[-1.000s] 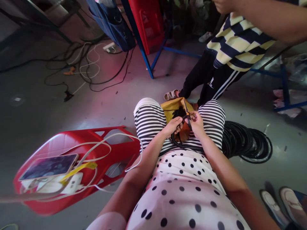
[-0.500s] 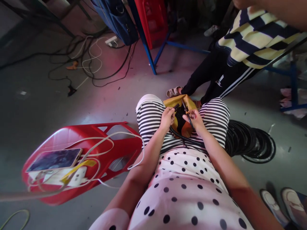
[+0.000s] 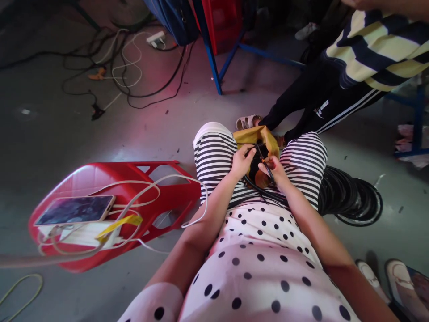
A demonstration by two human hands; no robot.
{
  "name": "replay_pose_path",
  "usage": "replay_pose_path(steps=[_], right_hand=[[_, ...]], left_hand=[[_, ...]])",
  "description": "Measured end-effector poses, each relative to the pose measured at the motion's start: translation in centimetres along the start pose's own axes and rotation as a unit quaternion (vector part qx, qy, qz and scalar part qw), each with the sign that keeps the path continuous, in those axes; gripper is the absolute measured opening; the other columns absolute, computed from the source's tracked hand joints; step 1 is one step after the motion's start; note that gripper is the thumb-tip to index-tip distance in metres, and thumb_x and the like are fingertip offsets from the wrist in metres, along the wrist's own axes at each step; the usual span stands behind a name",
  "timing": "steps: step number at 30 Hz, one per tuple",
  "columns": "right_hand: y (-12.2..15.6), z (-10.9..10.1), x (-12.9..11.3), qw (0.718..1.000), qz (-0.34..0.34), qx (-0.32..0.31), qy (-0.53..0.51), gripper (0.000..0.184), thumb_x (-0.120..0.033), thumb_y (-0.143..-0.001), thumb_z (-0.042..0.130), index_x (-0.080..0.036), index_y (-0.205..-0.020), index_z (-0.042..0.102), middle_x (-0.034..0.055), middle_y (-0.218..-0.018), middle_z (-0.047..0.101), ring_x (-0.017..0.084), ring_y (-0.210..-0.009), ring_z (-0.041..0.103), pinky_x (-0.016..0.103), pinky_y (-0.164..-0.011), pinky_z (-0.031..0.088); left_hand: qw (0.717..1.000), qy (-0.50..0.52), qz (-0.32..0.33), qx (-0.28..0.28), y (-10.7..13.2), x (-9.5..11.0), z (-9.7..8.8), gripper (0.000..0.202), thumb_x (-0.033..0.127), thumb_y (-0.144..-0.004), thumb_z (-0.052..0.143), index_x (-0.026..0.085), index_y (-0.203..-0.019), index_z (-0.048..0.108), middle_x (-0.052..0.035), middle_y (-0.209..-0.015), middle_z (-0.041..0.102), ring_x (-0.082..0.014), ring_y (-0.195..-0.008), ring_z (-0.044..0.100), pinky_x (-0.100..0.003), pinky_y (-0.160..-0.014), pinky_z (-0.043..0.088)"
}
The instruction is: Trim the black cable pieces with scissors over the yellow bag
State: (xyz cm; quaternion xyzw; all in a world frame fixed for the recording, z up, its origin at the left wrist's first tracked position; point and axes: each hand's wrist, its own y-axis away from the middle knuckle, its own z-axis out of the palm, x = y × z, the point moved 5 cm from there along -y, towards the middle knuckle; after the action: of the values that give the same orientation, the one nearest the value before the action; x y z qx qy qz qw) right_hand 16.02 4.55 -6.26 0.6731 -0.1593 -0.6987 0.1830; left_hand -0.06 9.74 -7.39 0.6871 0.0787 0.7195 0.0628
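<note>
Above my lap, my left hand (image 3: 243,162) is closed, its thumb and fingers pinching a black cable (image 3: 254,185) that loops down across my thighs. My right hand (image 3: 276,171) grips a slim tool with black handles (image 3: 269,171) and a small orange patch, which looks like pliers; its exact kind is unclear. The tool's front end lies close to the left fingertips. Between my knees, under both hands, sits an open yellow bag (image 3: 256,133) with dark items inside that I cannot make out.
A red stool (image 3: 134,172) on the left bears a phone (image 3: 75,210), a white power strip (image 3: 80,235) and white cables. Coiled black cable (image 3: 348,197) lies right of my leg. A person in a striped shirt (image 3: 375,49) stands ahead. Tangled cords (image 3: 120,80) cover floor at upper left.
My left hand has turned and come nearer to the tool in my right hand; the black cable end that stuck out above its fingers is now mostly hidden. The view has shifted slightly.
</note>
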Motion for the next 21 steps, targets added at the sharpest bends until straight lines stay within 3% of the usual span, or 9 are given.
replay_pose_path(steps=[8, 21], right_hand=[[0.04, -0.01, -0.09, 1.0, -0.003, 0.0, 0.008, 0.061, -0.061, -0.065, 0.096, -0.028, -0.093, 0.053, -0.0064, -0.074, 0.058, 0.014, -0.063, 0.053, 0.026, -0.053, 0.042], [0.01, 0.29, -0.56, 0.999, -0.028, -0.034, 0.032, 0.059, -0.055, -0.066, 0.097, -0.027, -0.094, 0.053, -0.0052, -0.079, 0.057, 0.016, -0.075, 0.056, 0.029, -0.066, 0.048]], left_hand=[[0.993, -0.093, 0.068, -0.004, -0.15, 0.09, -0.03, 0.012, 0.02, -0.097, 0.068, 0.019, -0.104, 0.078, -0.0084, -0.107, 0.081, -0.0222, -0.102, 0.074, -0.034, -0.099, 0.053], [0.993, -0.101, 0.056, 0.0, -0.12, 0.1, -0.19, 0.005, 0.022, -0.095, 0.069, 0.019, -0.094, 0.073, -0.0065, -0.097, 0.079, -0.0201, -0.094, 0.072, -0.031, -0.09, 0.052]])
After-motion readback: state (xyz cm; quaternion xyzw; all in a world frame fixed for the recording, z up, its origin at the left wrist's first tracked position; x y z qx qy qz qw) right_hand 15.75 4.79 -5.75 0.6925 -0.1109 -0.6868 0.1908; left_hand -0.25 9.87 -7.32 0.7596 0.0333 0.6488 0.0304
